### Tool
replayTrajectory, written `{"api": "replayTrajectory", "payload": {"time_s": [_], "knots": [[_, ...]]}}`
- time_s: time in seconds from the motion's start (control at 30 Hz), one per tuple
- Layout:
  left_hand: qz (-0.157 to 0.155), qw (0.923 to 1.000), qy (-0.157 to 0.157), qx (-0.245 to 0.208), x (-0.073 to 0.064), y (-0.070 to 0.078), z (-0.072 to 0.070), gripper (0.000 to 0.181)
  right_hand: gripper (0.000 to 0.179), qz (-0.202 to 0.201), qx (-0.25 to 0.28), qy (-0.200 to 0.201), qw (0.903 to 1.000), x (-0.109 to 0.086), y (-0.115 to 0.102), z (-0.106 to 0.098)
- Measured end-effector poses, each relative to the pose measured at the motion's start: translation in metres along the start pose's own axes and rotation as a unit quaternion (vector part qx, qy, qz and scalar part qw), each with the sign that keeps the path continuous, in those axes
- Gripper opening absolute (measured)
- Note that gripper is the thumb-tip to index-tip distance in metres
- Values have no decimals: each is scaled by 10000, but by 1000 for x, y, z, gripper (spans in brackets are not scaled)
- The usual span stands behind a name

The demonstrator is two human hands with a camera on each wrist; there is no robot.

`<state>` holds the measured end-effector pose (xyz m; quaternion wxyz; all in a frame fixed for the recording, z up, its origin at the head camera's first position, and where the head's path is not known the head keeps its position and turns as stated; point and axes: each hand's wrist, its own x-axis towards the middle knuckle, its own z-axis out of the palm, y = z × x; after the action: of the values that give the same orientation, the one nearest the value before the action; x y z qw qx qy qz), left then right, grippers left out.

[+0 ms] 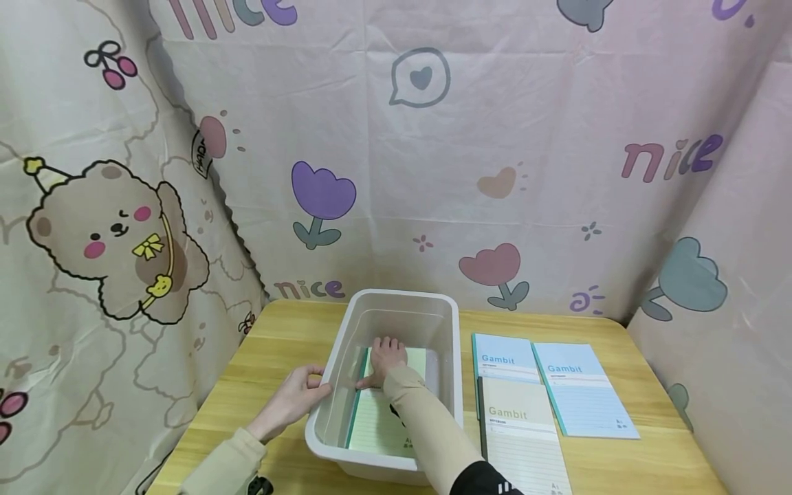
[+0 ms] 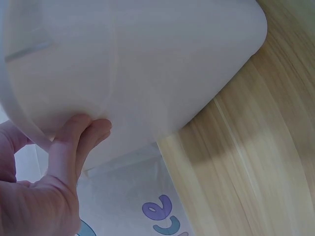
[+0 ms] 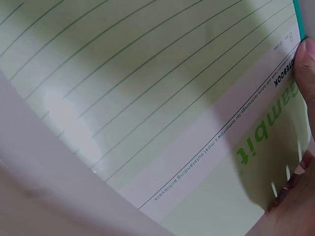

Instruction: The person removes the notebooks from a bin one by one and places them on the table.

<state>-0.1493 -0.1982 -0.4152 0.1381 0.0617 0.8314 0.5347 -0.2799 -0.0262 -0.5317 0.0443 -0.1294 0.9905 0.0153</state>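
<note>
A white plastic bin (image 1: 459, 344) stands on the table, its rim pinched on the left side by my left hand (image 1: 302, 395). The left wrist view shows that hand (image 2: 54, 182) with fingertips against the bin's outer wall (image 2: 147, 73), below the rim. Inside the bin lies a pale green Gambit notebook (image 1: 377, 419) with a green spine. My right hand (image 1: 386, 361) reaches in and grips its far end. Seen from the right wrist, the thumb (image 3: 306, 64) sits at the spine of the notebook (image 3: 162, 103), and the other fingers (image 3: 290, 196) bend at its top edge.
Right of the bin, two blue Gambit notebooks (image 1: 504, 350) (image 1: 588, 399) lie on the wooden table (image 1: 656, 412). A beige notebook (image 1: 522, 433) with a dark spine partly covers the left blue one. A printed curtain (image 1: 544, 137) hangs behind and at both sides.
</note>
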Motion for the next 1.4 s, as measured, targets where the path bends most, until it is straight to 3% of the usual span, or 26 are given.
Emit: {"api": "replayTrajectory", "payload": {"time_s": [0.43, 0.77, 1.4], "knots": [[13, 10000, -29, -36, 2, -2, 0, 51, 99, -108, -509, 369, 9980, 3, 0, -5], [86, 9999, -64, -62, 2, -2, 0, 50, 93, -136, -638, 42, 9979, 6, -3, -8], [74, 9999, -73, -68, 1, -3, 0, 50, 94, 230, -659, 9, 9976, 0, -7, -13]]}}
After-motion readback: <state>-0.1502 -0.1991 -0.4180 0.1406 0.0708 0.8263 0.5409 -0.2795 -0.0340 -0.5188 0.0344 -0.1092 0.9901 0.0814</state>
